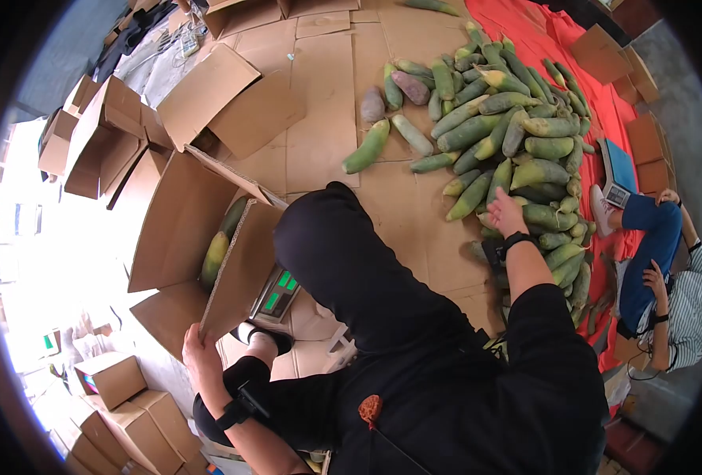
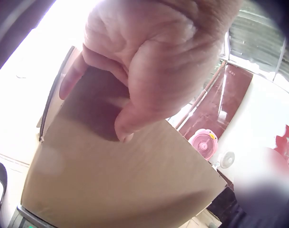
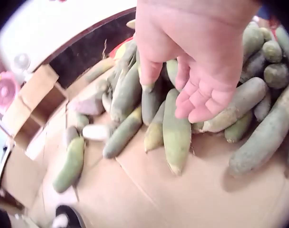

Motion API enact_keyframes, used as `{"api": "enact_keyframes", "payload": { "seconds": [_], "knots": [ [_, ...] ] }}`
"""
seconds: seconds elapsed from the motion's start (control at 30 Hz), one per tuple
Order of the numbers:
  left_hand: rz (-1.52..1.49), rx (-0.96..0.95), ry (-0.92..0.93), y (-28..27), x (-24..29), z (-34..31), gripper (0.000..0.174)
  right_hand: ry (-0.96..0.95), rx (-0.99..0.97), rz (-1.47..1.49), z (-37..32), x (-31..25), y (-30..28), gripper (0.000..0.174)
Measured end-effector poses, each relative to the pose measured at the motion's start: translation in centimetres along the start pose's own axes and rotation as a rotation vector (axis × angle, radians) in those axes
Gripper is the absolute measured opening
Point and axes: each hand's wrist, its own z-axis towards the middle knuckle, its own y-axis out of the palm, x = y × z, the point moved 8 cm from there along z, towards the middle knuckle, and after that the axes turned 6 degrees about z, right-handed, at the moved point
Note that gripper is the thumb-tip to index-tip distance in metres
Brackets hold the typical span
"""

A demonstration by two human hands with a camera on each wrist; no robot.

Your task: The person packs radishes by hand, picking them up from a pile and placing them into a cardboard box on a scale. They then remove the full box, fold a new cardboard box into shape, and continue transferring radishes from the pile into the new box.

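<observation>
My left hand (image 1: 202, 362) grips the edge of a cardboard flap (image 1: 240, 265) on an upright box. In the left wrist view, the thumb lies on the near face of that flap (image 2: 111, 175) and the fingers reach over its edge. Inside the box (image 1: 178, 210) are green radishes (image 1: 215, 257). My right hand (image 1: 506, 215) hangs above a heap of long green radishes (image 1: 474, 133), fingers loosely bent and holding nothing. The right wrist view has a pale-tipped green radish (image 3: 176, 135) just below those fingertips.
A scale with green displays (image 1: 274, 299) sits beside the box. Reddish radishes (image 1: 411, 89) lie at the heap's edge, on cardboard flooring (image 1: 319, 103). Red cloth (image 1: 537, 24) borders the heap. Another person (image 1: 667, 277) sits at right near a blue-topped scale (image 1: 618, 166). More boxes (image 1: 98, 150) stand left.
</observation>
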Motion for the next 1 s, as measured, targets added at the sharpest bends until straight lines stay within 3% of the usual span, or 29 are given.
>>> {"api": "enact_keyframes", "payload": {
  "seconds": [0.13, 0.23, 0.3, 0.33, 0.43, 0.63, 0.73, 0.8, 1.0],
  "knots": [
    [-0.005, 0.074, 0.028, -0.3, 0.2, -0.4, 0.017, -0.05, 0.083, 0.314, 1.3, -3.6, -0.8, 0.066],
    [-0.01, 0.129, 0.064, 0.1, -0.5, -0.2, 0.016, -0.041, 0.11, 0.356, 2.6, -5.5, -0.9, 0.062],
    [-0.028, 0.078, 0.049, -0.3, 0.2, -0.1, 0.015, -0.051, -0.018, 0.368, 4.0, -6.3, -1.0, 0.064],
    [-0.044, 0.09, 0.04, -0.4, 0.1, -0.1, 0.014, 0.023, 0.052, 0.375, 7.2, -5.7, -2.2, 0.066],
    [-0.032, 0.109, 0.013, -0.8, 0.2, -0.1, 0.012, 0.006, -0.08, 0.279, 12.7, -5.7, -4.4, 0.057],
    [-0.044, 0.084, 0.001, -0.6, -0.3, 0.3, 0.013, 0.0, 0.062, 0.259, 8.3, -3.0, -5.5, 0.041],
    [-0.068, 0.077, 0.004, -0.3, -0.5, 0.5, 0.016, -0.082, -0.064, 0.016, 4.4, 0.3, -5.8, 0.034],
    [-0.053, 0.064, 0.007, -0.5, -0.3, 0.4, 0.018, -0.045, -0.074, -0.081, -1.0, 2.7, -4.0, 0.028],
    [-0.053, 0.06, 0.009, -0.3, -0.5, 0.4, 0.013, 0.13, -0.163, -0.097, -4.4, 10.8, 0.8, 0.023]
  ]
}}
